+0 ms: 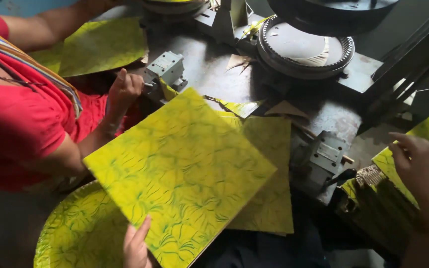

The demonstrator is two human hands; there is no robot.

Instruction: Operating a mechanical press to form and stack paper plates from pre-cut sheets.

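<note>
Over the press bench [209,64], left hand [136,245], half cut off, grips yellow sheet [179,168]

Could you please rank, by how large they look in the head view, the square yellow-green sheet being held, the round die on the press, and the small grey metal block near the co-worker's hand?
1. Square yellow-green sheet, though nearest the camera.
2. Round die.
3. Grey metal block.
</note>
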